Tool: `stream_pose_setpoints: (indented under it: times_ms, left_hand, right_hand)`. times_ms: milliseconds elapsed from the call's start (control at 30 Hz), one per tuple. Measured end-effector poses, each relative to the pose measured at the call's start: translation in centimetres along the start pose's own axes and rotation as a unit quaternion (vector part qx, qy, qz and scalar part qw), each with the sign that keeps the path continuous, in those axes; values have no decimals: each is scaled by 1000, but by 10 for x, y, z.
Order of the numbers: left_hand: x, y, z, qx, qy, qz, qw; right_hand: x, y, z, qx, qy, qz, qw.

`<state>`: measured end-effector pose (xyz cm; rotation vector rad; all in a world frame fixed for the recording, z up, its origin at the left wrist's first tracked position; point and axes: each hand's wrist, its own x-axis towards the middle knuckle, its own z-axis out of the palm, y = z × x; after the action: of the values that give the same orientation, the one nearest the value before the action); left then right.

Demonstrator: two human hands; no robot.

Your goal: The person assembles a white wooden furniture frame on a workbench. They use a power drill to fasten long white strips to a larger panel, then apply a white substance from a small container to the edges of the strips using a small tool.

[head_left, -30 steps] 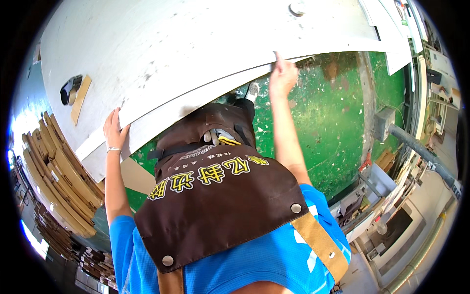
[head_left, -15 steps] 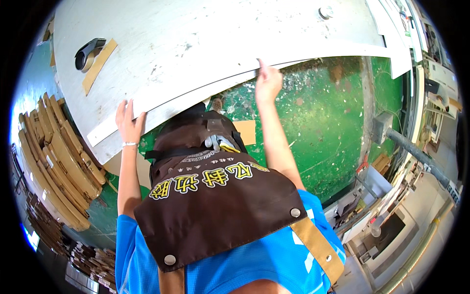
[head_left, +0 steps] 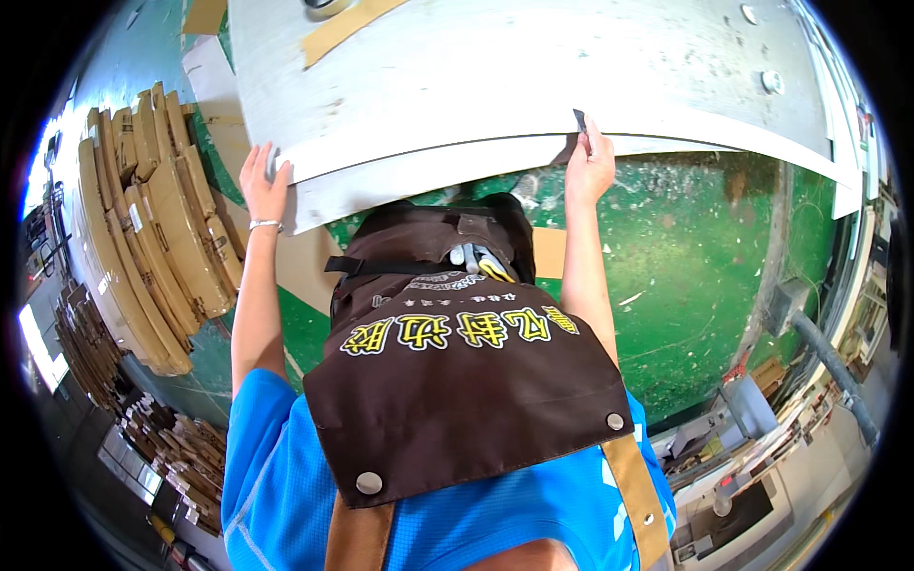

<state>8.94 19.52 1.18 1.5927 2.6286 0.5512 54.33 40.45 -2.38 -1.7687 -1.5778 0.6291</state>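
Note:
A long white strip (head_left: 428, 164) with a dark line along its far edge lies across the near side of the white table (head_left: 457, 67). At the strip's left end is my left hand (head_left: 266, 190), its fingers stretched out and the thumb apart, touching the corner. My right hand (head_left: 590, 169) is closed at the strip's near edge, right of the middle. Between its thumb and fingers a small dark flat piece (head_left: 579, 120) sticks up; its exact kind cannot be made out. The fingers' undersides are hidden.
A tape dispenser (head_left: 326, 8) and a brown tape strip (head_left: 347, 33) lie on the table's far left. Round pale objects (head_left: 772, 83) sit at the right. Stacked brown-wrapped boards (head_left: 157, 219) stand left. A grey pipe (head_left: 833, 366) rises from the green floor (head_left: 685, 285) at right.
My view has shifted left and nearer the table edge. The right hand has moved right along the strip, and the dark piece now shows in it. My left hand stays at the strip's left end.

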Motion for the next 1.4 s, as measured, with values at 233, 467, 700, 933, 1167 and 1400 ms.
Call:
stream_pose_setpoints:
  times_ms: [233, 467, 700, 933, 1167, 1400]
  left_hand:
    - [10, -90, -18, -117, -43, -13, 992]
    - [-13, -164, -50, -167, -56, -38, 984]
    - [27, -157, -56, -162, -58, 73, 982]
    - [52, -76, -12, -171, -113, 220, 954]
    - [70, -76, 25, -311, -198, 3, 929]
    - [45, -84, -9, -181, -126, 208, 953]
  right_hand:
    - [-115, -92, 92, -21, -21, -68, 997]
    - [-234, -214, 185, -22, -195, -146, 970]
    - [-273, -251, 206, 32, -296, -216, 930]
    - [-245, -142, 110, 126, -71, -17, 989]
    - [-259, -119, 73, 61, -84, -6, 995]
    - [-225, -208, 142, 12, -163, -211, 964]
